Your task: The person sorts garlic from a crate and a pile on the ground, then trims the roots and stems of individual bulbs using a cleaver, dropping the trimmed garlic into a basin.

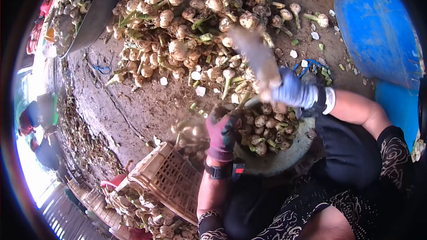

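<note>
Though blurred, blue-gloved right fingers tight round pale oblong; left fingers' hold unclear.

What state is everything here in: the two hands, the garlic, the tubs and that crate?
Left hand: maroon-gloved, at the basin's rim, grip unclear.
Right hand: blue-gloved, closed on a long grey thing, motion-blurred.
Basin: part-filled with trimmed bulbs.
Garlic pile: loose on the ground, stalks on.
Crate: tilted, garlic beside it.
Metal pan: holding garlic.
</note>
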Demonstrator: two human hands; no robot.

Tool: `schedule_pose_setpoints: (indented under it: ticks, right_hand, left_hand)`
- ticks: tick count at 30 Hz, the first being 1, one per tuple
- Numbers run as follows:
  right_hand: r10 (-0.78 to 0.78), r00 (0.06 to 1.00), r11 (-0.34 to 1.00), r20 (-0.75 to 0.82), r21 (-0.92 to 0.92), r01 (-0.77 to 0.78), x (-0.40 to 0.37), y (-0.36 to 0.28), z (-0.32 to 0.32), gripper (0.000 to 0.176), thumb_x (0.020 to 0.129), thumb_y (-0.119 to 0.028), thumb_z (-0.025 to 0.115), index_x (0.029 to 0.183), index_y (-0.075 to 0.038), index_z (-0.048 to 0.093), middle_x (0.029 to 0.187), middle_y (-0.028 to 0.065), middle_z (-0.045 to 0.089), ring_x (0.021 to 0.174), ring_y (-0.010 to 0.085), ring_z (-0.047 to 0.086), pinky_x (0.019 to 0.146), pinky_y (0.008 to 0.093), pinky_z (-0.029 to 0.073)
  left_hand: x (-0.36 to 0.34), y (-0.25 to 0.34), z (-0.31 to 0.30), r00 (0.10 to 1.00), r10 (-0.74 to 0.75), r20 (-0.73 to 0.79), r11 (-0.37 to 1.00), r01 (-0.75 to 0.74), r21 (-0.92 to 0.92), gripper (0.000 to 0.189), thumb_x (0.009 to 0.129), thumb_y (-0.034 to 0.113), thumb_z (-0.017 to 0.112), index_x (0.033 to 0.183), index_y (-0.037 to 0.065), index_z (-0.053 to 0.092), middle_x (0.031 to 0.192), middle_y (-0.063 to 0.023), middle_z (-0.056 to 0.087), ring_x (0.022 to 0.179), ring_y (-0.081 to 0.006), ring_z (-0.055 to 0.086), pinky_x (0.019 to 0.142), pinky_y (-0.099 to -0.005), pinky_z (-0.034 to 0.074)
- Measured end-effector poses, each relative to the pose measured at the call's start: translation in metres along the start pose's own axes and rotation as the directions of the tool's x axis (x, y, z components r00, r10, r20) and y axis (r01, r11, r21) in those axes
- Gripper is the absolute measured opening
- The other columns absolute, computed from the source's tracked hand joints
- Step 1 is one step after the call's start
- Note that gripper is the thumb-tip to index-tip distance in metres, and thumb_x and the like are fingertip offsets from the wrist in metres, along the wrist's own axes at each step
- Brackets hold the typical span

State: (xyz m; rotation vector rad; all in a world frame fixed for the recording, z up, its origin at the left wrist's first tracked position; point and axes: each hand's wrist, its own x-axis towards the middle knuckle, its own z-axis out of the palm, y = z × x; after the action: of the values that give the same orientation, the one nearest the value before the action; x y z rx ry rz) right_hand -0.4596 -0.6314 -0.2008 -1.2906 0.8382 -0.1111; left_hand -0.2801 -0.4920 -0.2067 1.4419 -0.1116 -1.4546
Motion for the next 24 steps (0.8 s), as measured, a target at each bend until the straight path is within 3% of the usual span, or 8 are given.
schedule_pose_setpoints:
  ticks: [3,7,8,10,11,17,20,24]
  right_hand:
    - [0.276,0.931,0.941,0.239,-0.267,-0.21,-0.013,0.006,0.018,0.012,0.073,-0.006,0.068,0.084,-0.002,0.063,0.073,0.0033,0.063,0.063,0.0069,0.056,0.06,0.0241,0.047]
    - [0.266,0.942,0.953,0.206,-0.206,-0.224,-0.023,0.029,0.007,0.027,0.069,-0.015,0.073,0.089,0.001,0.063,0.074,0.0037,0.063,0.071,0.0109,0.057,0.065,0.0273,0.047]
    - [0.35,0.928,0.849,0.129,-0.462,-0.256,-0.014,0.019,-0.003,0.027,0.07,-0.018,0.074,0.087,0.0,0.064,0.072,0.0056,0.062,0.069,0.0118,0.057,0.064,0.0288,0.047]
    - [0.15,0.988,0.88,-0.048,-0.449,-0.155,-0.009,0.037,-0.024,0.027,0.069,-0.024,0.074,0.077,-0.003,0.059,0.064,0.0081,0.058,0.062,0.0163,0.057,0.06,0.033,0.046]
    - [0.011,0.995,0.913,-0.095,-0.405,-0.049,-0.006,0.046,-0.034,0.03,0.068,-0.027,0.074,0.071,-0.003,0.056,0.06,0.0086,0.055,0.058,0.0206,0.057,0.058,0.0348,0.046]
    - [0.14,0.984,0.751,-0.11,-0.636,-0.178,-0.006,0.059,-0.049,0.031,0.067,-0.028,0.074,0.074,-0.002,0.058,0.067,0.015,0.061,0.061,0.0269,0.061,0.059,0.0372,0.048]
    - [0.24,0.955,0.74,-0.177,-0.603,-0.298,-0.031,0.06,-0.059,0.029,0.067,-0.026,0.072,0.073,-0.002,0.058,0.066,0.0149,0.06,0.06,0.0253,0.06,0.058,0.0378,0.047]
    - [0.335,0.924,0.745,-0.185,-0.548,-0.38,-0.082,0.097,-0.09,0.028,0.071,-0.024,0.073,0.066,-0.002,0.054,0.056,0.0089,0.056,0.052,0.0176,0.057,0.05,0.0337,0.045]
  left_hand:
    - [-0.012,0.003,0.0,0.94,0.238,0.244,0.865,-0.09,-0.494,0.023,0.077,0.007,0.067,0.093,-0.004,0.055,0.076,-0.0138,0.062,0.059,-0.0179,0.059,0.053,-0.0285,0.05]
    - [-0.012,0.021,-0.015,0.621,0.163,0.767,0.986,-0.088,-0.138,0.043,0.078,0.022,0.075,0.11,-0.002,0.058,0.103,-0.0165,0.064,0.095,-0.0236,0.063,0.084,-0.0354,0.051]
    - [-0.002,0.029,-0.011,0.671,0.1,0.735,0.902,-0.373,0.219,0.049,0.076,0.024,0.077,0.115,0.001,0.058,0.109,-0.0134,0.064,0.103,-0.0211,0.06,0.091,-0.033,0.047]
    - [0.038,0.009,-0.017,0.886,0.323,0.332,0.709,-0.459,0.535,0.059,0.073,0.03,0.079,0.119,0.001,0.057,0.117,-0.0124,0.061,0.109,-0.0225,0.056,0.094,-0.0366,0.043]
    - [0.064,0.007,-0.018,0.835,0.49,0.25,0.561,-0.521,0.643,0.054,0.073,0.03,0.079,0.115,0.003,0.059,0.113,-0.0141,0.062,0.107,-0.0255,0.057,0.092,-0.0363,0.045]
    - [0.175,-0.018,-0.009,0.932,0.311,0.186,-0.193,-0.13,0.973,0.055,0.083,0.035,0.059,0.132,0.016,0.043,0.111,-0.0167,0.06,0.108,-0.0323,0.056,0.089,-0.0402,0.047]
    - [0.163,-0.019,-0.026,0.961,0.275,-0.004,0.101,-0.025,0.995,0.058,0.074,0.036,0.068,0.123,0.009,0.052,0.086,-0.0175,0.067,0.083,-0.0357,0.065,0.073,-0.0431,0.05]
    - [0.128,-0.02,-0.073,0.926,0.215,-0.31,0.604,0.123,0.788,0.045,0.082,0.036,0.069,0.112,0.004,0.061,0.083,-0.0095,0.067,0.073,-0.0176,0.062,0.068,-0.0293,0.049]
